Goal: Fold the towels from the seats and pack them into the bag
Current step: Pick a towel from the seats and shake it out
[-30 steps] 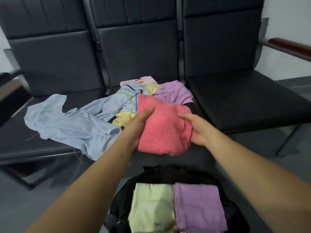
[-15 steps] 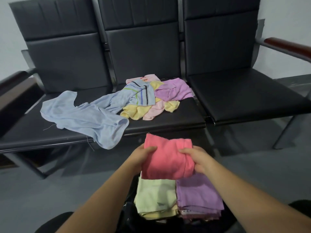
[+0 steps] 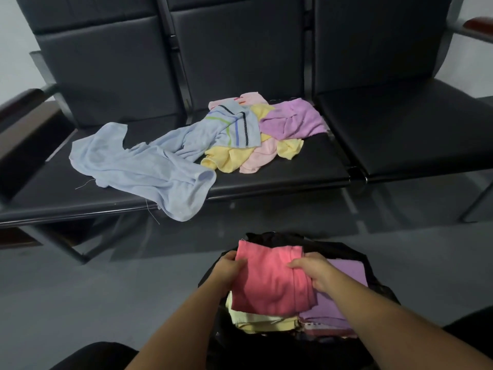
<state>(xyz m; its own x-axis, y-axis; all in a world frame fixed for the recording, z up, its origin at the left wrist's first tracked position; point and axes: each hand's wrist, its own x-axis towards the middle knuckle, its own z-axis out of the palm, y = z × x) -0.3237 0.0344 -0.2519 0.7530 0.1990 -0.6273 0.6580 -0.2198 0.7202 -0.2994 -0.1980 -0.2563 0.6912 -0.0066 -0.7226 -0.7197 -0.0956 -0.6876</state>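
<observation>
pink towel [image 3: 269, 281] lowered into bag [image 3: 346, 252]

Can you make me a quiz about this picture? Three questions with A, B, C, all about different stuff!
1. Where is the coral towel?
A. on the floor
B. over the open black bag
C. on an armrest

2. What colour is the big towel hanging over the seat edge?
A. green
B. orange
C. light blue

3. Who holds the coral towel?
A. both the left hand and the right hand
B. only one hand
C. nobody

Answers:
1 B: it sits above the folded yellow towel and purple towel in the bag.
2 C: its cloth is pale blue.
3 A: one hand grips each side.
</observation>
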